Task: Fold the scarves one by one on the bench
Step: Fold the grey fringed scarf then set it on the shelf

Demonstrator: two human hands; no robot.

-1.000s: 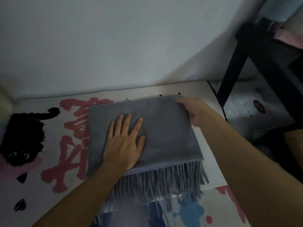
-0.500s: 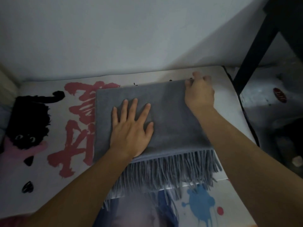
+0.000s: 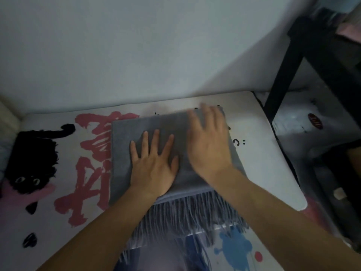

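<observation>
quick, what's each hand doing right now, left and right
Left hand: open, pressed flat on the grey scarf.
Right hand: open, fingers spread over the scarf, blurred, gripping nothing.

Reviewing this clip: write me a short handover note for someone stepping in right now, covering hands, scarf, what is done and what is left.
Left hand: flat, fingers spread, pressing the folded grey scarf.
Right hand: open, blurred, over the scarf's right half; contact unclear.
Scarf: a folded rectangle on the printed bench, fringe hanging toward the person.
Done: scarf folded into a rectangle.
Left: probably smooth it or fold once more. No other scarves visible.
</observation>
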